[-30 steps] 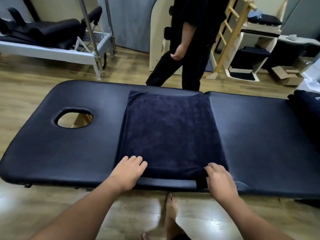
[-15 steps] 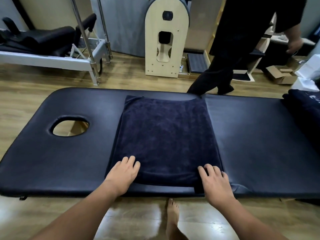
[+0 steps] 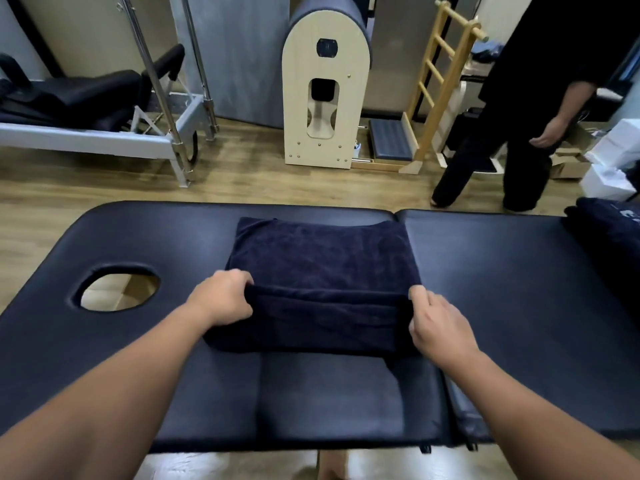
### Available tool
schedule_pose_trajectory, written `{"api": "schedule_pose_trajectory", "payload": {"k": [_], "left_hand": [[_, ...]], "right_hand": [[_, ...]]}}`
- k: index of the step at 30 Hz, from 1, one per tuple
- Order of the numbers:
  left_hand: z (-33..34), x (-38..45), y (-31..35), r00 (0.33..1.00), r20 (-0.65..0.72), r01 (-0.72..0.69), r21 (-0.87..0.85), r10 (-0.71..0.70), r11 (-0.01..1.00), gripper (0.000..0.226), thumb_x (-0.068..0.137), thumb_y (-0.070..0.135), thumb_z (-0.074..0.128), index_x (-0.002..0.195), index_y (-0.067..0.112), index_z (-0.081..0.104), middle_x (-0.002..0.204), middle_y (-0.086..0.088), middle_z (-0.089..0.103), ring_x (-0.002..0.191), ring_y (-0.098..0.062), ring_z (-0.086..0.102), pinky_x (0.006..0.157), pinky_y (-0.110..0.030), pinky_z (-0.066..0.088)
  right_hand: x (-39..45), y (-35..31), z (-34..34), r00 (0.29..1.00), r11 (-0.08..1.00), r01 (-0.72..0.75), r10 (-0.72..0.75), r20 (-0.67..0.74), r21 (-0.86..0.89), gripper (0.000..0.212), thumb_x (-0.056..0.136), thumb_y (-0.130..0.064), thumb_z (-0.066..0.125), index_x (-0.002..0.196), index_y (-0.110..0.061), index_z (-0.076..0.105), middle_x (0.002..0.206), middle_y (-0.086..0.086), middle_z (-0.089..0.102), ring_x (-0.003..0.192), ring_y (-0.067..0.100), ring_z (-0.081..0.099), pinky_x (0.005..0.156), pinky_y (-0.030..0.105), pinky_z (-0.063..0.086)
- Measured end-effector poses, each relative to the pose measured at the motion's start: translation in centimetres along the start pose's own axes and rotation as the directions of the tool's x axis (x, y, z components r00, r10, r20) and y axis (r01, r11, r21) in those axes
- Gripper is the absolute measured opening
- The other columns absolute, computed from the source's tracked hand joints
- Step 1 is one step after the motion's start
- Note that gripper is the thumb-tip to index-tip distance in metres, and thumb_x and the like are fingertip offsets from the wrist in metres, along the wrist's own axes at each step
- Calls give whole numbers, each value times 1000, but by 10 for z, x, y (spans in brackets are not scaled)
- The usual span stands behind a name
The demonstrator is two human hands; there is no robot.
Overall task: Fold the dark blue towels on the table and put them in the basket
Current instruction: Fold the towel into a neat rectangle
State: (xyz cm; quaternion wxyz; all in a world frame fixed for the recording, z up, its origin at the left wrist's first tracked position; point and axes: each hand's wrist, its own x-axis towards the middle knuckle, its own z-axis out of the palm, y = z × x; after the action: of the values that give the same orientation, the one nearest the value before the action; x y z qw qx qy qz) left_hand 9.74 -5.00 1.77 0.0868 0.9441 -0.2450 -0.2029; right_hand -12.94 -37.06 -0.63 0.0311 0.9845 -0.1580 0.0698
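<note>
Two hands (image 3: pixel 322 311) gripping towel (image 3: pixel 322 261), near edge raised

Table (image 3: pixel 138 358): runs left to right across the room, nearest the wearer.
Face hole (image 3: pixel 119 292): in the table's left part.
Towel (image 3: pixel 322 261): on the table's middle, its near part turned up and over toward the far side.
Left hand (image 3: pixel 221 299): grips the fold's left end.
Right hand (image 3: pixel 434 323): grips the fold's right end.
Second towel pile (image 3: pixel 609 233): on the table's far right end, well apart from the first.
Standing person (image 3: pixel 526 109): behind the table, to the right.
Arched wooden unit (image 3: pixel 327 81): behind the table, centre.
Ladder frame (image 3: pixel 440 84): between the unit and the person.
Bed frame (image 3: pixel 93 133): back left.
</note>
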Motion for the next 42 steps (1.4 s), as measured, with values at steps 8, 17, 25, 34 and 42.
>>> {"api": "schedule_pose_trajectory", "payload": {"k": [8, 17, 25, 34, 42], "left_hand": [[-49, 128, 11, 994, -81, 79, -2, -78, 997, 44, 76, 25, 62, 120, 30, 59, 109, 0, 65, 98, -25, 60, 85, -42, 53], [-25, 192, 52, 923, -350, -12, 387, 159, 922, 48, 97, 44, 40, 135, 18, 53, 151, -19, 40, 137, -40, 35, 108, -72, 27], [28, 171, 48, 991, 66, 107, 111, -114, 988, 70, 83, 89, 14, 140, 70, -23, 164, 5, -30, 151, -38, -22, 109, -79, 7], [7, 186, 25, 926, 148, 363, -105, -347, 926, 94, 69, 96, 42, 142, 71, -12, 165, -7, -27, 150, -49, -6, 112, -73, 21], [8, 182, 15, 898, 126, 439, -272, -421, 856, 100, 70, 84, 64, 145, 71, -1, 148, -17, 37, 134, -43, 38, 104, -57, 39]], "right_hand": [[150, 38, 19, 996, 997, 82, -81, -45, 10, 16, 72, 1, 67, 82, -8, 59, 77, 9, 58, 66, 37, 56, 50, 38, 44], [262, 42, 50, 991, 988, -119, 125, 53, -101, 17, 80, -15, 68, 97, -16, 70, 110, 10, 56, 100, 35, 46, 89, 49, 36], [209, -4, 72, 867, 993, -36, -24, 498, 111, 79, 86, -84, 14, 156, -50, -3, 169, 3, -7, 153, 37, -13, 114, 69, -5], [218, 20, 63, 811, 903, -415, 312, 495, 110, 97, 89, -72, 51, 159, -22, 6, 166, 12, -16, 153, 33, -13, 119, 63, 15], [211, 22, 65, 613, 598, -748, 461, 642, 286, 123, 61, -71, 77, 150, -58, -6, 133, 2, 59, 124, 32, 54, 95, 49, 52]]}}
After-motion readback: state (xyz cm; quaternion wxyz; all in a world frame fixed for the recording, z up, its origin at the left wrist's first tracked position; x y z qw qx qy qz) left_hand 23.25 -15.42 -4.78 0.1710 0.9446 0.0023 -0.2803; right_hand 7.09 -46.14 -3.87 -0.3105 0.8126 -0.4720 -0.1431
